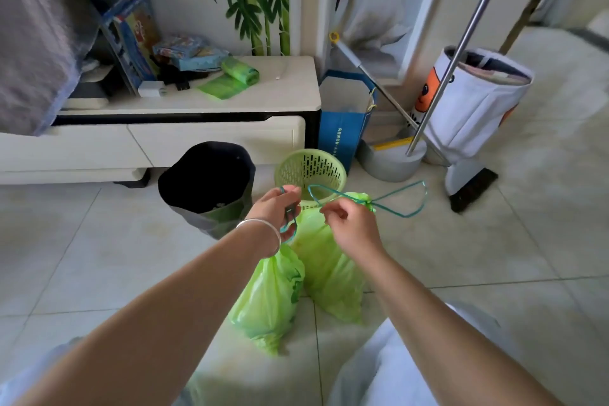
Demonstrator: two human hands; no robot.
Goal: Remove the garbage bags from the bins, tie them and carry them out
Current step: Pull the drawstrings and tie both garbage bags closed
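Note:
Two full light-green garbage bags are in front of me. The nearer bag hangs from teal drawstring loops held in my left hand. The second bag stands on the floor tiles, its neck cinched by a teal drawstring whose two loops spread left and right. My right hand pinches that drawstring near the left loop. Behind the bags stands a green perforated bin with no bag in it. Left of it is a bin lined with a black bag.
A low white TV cabinet runs along the back wall with a roll of green bags on top. To the right are a blue paper bag, a broom and dustpan, a metal pole on a round base and a white fabric basket.

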